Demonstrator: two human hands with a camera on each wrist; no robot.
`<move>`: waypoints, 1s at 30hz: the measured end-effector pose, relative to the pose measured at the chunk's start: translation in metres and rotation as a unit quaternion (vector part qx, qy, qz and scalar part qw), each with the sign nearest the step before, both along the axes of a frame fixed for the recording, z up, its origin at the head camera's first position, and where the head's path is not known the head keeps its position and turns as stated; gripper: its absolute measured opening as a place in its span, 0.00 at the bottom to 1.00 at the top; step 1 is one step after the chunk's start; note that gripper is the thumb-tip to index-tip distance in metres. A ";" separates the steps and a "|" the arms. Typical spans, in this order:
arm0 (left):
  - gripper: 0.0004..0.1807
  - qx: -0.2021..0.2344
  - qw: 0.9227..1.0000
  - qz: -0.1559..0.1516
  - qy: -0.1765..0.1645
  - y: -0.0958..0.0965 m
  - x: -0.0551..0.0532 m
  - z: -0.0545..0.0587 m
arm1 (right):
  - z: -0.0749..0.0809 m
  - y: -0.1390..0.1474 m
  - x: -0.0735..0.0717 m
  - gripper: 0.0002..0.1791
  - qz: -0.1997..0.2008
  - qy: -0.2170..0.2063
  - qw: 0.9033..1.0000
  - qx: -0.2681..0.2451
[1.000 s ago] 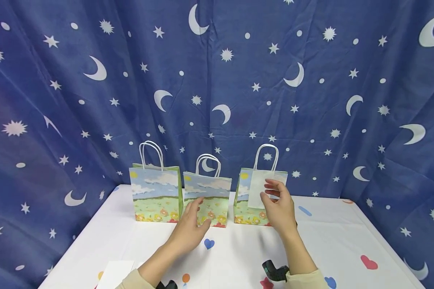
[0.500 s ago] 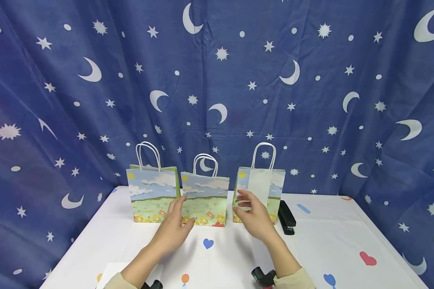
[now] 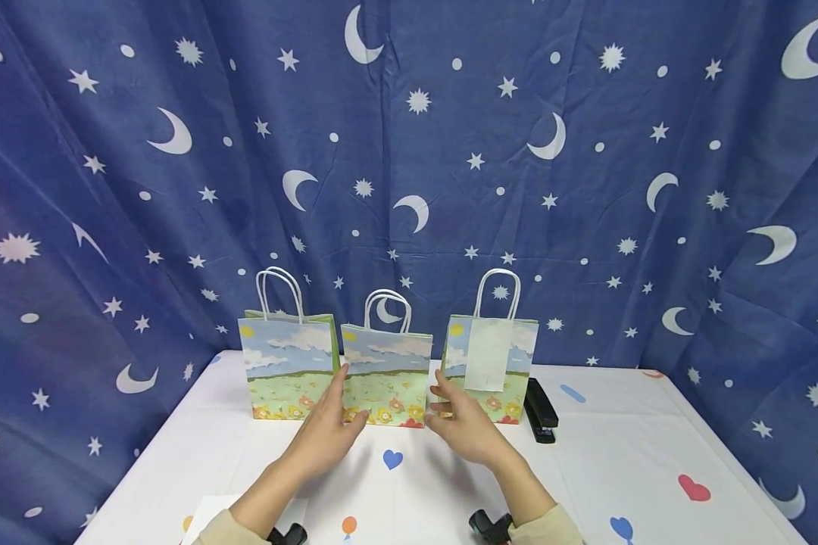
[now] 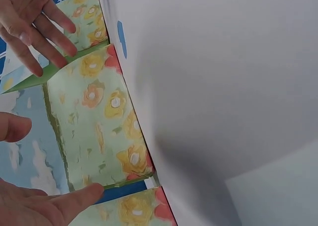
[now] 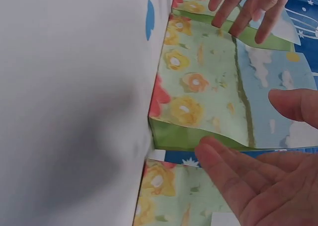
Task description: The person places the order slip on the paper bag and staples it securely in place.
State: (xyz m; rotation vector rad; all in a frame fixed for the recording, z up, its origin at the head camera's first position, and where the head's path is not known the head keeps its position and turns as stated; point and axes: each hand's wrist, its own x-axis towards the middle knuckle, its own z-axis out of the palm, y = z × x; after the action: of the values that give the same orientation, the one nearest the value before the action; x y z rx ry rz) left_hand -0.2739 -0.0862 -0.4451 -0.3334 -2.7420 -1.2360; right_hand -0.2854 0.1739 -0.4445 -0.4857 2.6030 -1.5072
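Observation:
Three paper gift bags with white handles and a painted flower meadow stand in a row. My left hand [image 3: 326, 428], fingers extended, is at the left side of the smaller middle bag [image 3: 388, 371]. On that bag's other side is my right hand [image 3: 466, 430], its fingers also straight and apart from the thumb. The left wrist view shows the left fingers [image 4: 82, 201] close to the bag's side edge; whether they touch it, I cannot tell. A white paper card [image 3: 488, 356] lies against the front of the right bag [image 3: 523, 378].
The left bag [image 3: 282, 378] is just beyond my left hand. A black stapler [image 3: 540, 409] lies beside the right bag. White paper [image 3: 211, 511] is partly under my left forearm. A blue star-and-moon curtain [image 3: 409, 151] hangs behind the white table [image 3: 627, 446].
My right hand has moved left, from before the white card to the middle bag's right edge, uncovering the stapler. My left hand has shifted left from the middle bag's front to its side.

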 end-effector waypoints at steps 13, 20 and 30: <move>0.44 0.036 0.999 0.003 0.002 -0.003 -0.001 0.003 | 0.001 0.001 -0.001 0.43 -0.004 -0.003 1.000 -0.011; 0.39 0.021 0.999 0.036 0.034 -0.003 -0.004 0.008 | 0.007 0.005 0.000 0.44 -0.023 0.016 0.999 -0.032; 0.25 0.018 0.995 0.062 0.071 -0.004 -0.005 0.019 | 0.022 0.016 0.001 0.37 0.003 0.012 0.999 -0.030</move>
State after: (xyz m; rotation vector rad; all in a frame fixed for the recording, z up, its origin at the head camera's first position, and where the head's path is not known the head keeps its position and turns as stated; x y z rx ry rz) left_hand -0.2792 -0.0907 -0.4259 -0.2336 -2.5761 -1.1808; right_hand -0.2842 0.1897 -0.4229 -0.5191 2.5774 -1.5914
